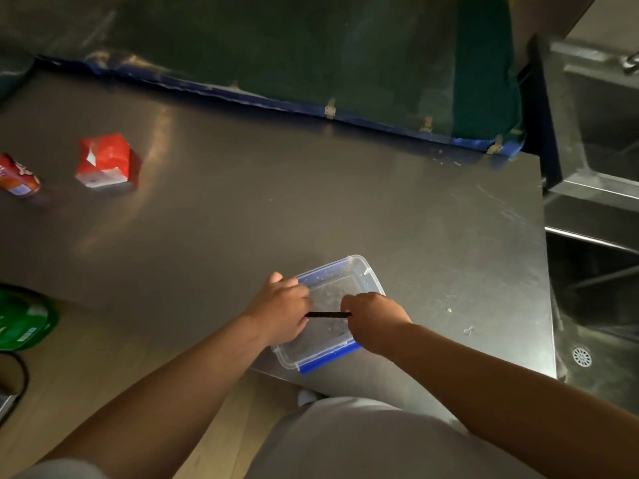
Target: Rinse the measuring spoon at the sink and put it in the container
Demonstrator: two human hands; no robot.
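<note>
A clear plastic container point(359, 271) with blue clips sits near the front edge of the steel counter. Above its open top my left hand point(280, 309) and my right hand point(371, 318) each grip one end of a thin black handle, the measuring spoon point(326, 314), held level between them. The spoon's bowl is hidden inside a fist; which one I cannot tell. The sink point(594, 305) lies to the right, its drain visible in the basin.
A red carton point(103, 160) and a red can point(19, 178) lie at the counter's far left. A green packet point(24, 323) sits left below the counter edge. Green sheeting with blue trim point(311, 63) lines the back. The counter's right edge meets the sink.
</note>
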